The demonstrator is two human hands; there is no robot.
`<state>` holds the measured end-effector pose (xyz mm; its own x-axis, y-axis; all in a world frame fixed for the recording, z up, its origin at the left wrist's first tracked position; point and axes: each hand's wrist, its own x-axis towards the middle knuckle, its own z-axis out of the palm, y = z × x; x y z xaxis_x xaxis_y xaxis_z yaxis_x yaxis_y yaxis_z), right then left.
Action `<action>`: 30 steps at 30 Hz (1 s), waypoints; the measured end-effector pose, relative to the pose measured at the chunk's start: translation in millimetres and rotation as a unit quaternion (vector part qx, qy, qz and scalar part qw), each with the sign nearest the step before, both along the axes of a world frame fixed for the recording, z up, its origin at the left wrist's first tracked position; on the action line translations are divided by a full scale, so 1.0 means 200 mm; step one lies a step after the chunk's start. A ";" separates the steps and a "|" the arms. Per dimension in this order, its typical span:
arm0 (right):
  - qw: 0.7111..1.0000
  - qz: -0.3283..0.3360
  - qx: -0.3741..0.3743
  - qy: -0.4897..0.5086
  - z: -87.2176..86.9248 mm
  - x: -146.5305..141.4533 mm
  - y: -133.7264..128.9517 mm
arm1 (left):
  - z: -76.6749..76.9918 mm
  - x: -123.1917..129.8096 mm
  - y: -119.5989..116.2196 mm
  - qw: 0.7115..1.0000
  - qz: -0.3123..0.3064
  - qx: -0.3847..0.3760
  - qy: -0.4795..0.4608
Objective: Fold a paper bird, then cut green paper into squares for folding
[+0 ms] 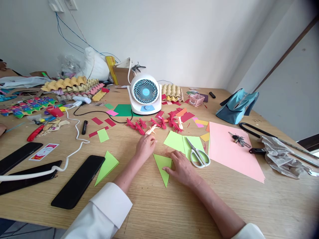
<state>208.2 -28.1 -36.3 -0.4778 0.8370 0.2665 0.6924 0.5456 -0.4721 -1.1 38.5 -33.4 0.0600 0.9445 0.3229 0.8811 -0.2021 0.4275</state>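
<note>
A light green paper triangle (161, 167) lies folded on the table in front of me. My right hand (183, 167) rests on its right side, fingers stretched and thumb apart. Just left of the triangle, my left hand (146, 146) has its fingers curled in; whatever they might hold is hidden. Beyond that hand lies a small peach folded paper figure (151, 129), beside several red folded paper figures (138, 127). White-handled scissors (198, 156) lie partly on green paper sheets (174, 140), right of my right hand. Another folded green triangle (107, 167) is left of my left forearm.
A white fan (146, 93) stands at the back. Phones (78, 182), a white cable (74, 154) and a marker (84, 127) are at left. Pink sheets (231, 159) bearing keys (239, 139), a blue bag (236, 106) and an umbrella (276, 154) occupy the right. Part of another person's hand (2, 129) shows at far left.
</note>
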 end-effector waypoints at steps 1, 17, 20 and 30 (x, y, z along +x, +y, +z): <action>1.000 -0.006 0.004 -0.006 -0.01 -0.01 -0.01 | -0.01 0.02 -0.02 1.000 -0.028 -0.003 -0.004; 0.986 -0.067 -0.058 0.138 -0.09 -0.02 0.00 | -0.06 0.04 -0.20 0.962 -0.218 -0.096 -0.131; 0.992 -0.049 -0.046 0.106 -0.08 -0.03 -0.01 | -0.04 -0.01 -0.20 0.950 -0.247 -0.157 -0.108; 0.982 -0.016 -0.136 0.128 -0.06 -0.04 -0.02 | 0.02 -0.02 -0.22 0.953 -0.243 -0.181 -0.005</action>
<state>200.7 -32.0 -48.7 -0.3969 0.9071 0.1400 0.5465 0.3561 -0.7580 -4.7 -4.7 -29.9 0.5172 0.8557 -0.0158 0.7171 -0.4232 0.5537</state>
